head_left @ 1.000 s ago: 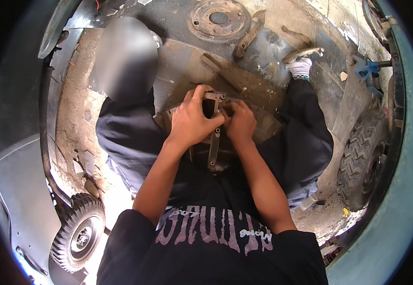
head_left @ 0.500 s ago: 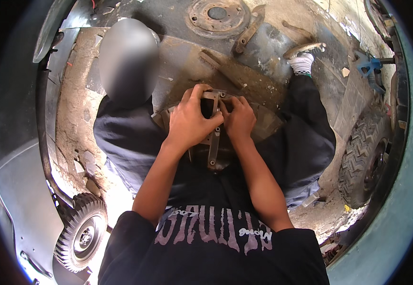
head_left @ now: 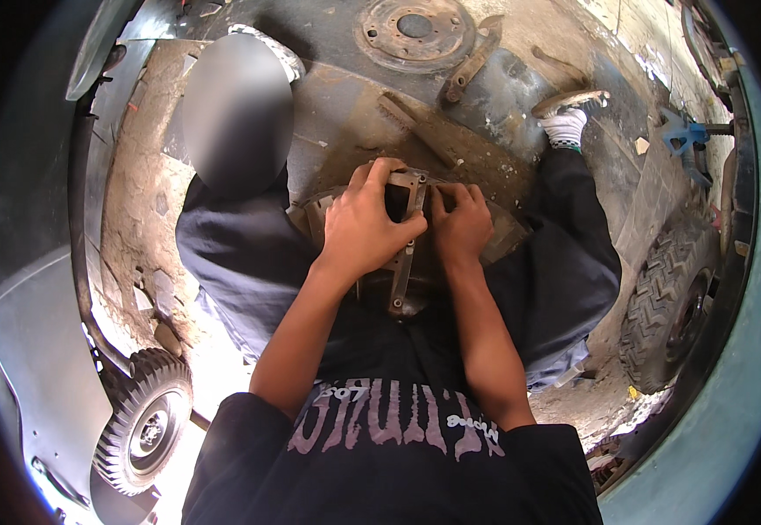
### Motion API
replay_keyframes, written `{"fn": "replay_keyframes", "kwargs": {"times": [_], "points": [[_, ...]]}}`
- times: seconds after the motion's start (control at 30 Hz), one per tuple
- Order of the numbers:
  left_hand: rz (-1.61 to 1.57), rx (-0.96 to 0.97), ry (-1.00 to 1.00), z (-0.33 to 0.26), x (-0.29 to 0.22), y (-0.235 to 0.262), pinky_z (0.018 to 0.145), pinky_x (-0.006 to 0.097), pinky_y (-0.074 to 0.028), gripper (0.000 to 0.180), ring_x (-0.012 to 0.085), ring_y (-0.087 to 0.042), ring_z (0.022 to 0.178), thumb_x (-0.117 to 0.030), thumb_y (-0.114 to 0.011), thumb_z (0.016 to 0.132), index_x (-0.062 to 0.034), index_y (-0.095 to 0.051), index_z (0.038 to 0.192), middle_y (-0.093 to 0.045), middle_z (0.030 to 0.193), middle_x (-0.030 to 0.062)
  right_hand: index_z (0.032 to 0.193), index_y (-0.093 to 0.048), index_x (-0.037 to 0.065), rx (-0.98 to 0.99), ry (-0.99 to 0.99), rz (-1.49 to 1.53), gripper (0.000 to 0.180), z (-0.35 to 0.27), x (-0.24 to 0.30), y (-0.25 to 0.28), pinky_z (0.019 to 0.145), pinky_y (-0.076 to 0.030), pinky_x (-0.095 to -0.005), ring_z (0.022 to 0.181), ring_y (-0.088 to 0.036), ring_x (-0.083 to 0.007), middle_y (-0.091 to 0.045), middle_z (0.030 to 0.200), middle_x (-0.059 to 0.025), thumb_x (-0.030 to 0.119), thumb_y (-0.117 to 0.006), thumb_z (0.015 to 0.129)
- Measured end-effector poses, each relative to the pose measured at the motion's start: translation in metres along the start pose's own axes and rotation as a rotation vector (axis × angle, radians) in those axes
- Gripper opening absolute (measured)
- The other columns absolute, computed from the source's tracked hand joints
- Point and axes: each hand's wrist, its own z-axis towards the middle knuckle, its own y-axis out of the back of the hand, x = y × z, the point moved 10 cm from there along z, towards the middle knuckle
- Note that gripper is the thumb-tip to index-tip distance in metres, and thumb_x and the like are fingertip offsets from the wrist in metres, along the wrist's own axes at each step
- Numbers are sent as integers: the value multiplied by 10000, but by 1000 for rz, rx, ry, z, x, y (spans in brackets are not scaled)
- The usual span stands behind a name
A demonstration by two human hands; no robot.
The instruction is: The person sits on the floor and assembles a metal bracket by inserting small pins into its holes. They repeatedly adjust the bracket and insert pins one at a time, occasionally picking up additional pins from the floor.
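Biggest thing around is a pale teal, curved metal vehicle panel (head_left: 717, 420), way off to the right of the person's right hand (head_left: 462, 223). Between those two stands a chunky black rubber tyre (head_left: 652, 293) with deep tread. Well beyond the left hand (head_left: 364, 214), a bit to its right, lies a round, rusty steel wheel disc (head_left: 415, 51). Then the narrow, grey-brown metal frame (head_left: 401, 280): the left hand's got its far end gripped between thumb and fingers. Right hand's just beside it, fingers curled; can't tell if they're pinching anything.
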Motion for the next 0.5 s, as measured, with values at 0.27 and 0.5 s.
{"fn": "replay_keyframes", "kwargs": {"times": [0.27,0.5], "points": [[-1,-16,-18,0,0,1,1008,541,-566,614,441,-718,1193,-304,-850,829,-127,-625,1373,-725,1302,166,1151,-818,116,20,55,247,229,7,7,22,843,-611,-456,922,-770,-364,-760,1078,-156,129,-839,924],[-22,-13,-32,1,0,0,992,551,-575,630,452,-723,1177,-312,-843,812,-123,-628,1373,-716,1305,179,1192,-775,91,189,61,355,254,-6,20,-2,840,-609,-477,1032,-778,-395,-786,1120,-190,102,-818,941]]}}
